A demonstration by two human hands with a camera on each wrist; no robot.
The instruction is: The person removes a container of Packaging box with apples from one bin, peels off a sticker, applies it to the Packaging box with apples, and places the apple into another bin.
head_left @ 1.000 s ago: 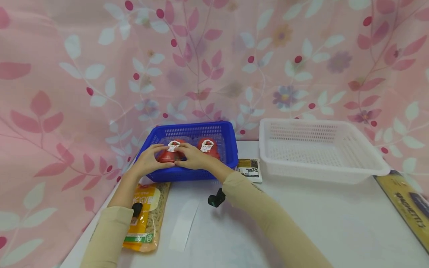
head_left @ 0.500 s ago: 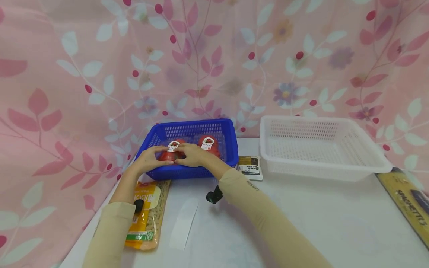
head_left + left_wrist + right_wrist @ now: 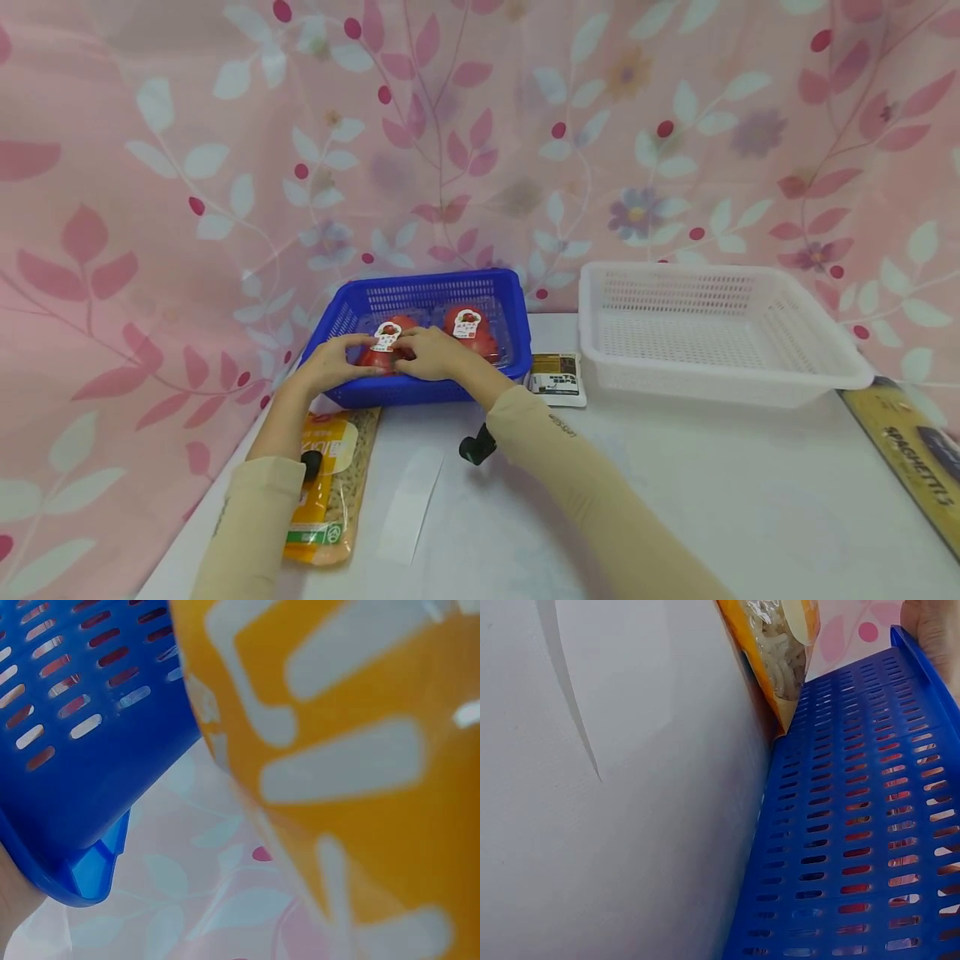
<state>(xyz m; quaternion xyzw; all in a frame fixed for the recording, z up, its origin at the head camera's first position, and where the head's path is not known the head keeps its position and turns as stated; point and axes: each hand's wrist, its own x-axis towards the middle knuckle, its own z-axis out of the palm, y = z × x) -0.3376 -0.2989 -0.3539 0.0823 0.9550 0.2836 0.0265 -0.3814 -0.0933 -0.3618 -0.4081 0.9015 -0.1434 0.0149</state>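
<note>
A blue basket stands on the table with two clear packs of red tomatoes inside, each with a white label. My left hand grips the left side of the nearer-left tomato pack. On its right side my right hand holds the same pack, fingers curved over it. The other tomato pack lies to the right in the basket, touched by neither hand. Both wrist views show the basket's slotted outer wall, and the hands' grip is hidden there.
An orange bag of dry food lies under my left forearm. A white perforated basket stands at the right, with a small white-and-brown packet between the baskets. A spaghetti pack lies at the right edge. A white strip is in front.
Between my hands the left tomato pack has tilted slightly, its label sitting a little lower. My right hand has shifted slightly to the right. Both hands stay at the pack.
</note>
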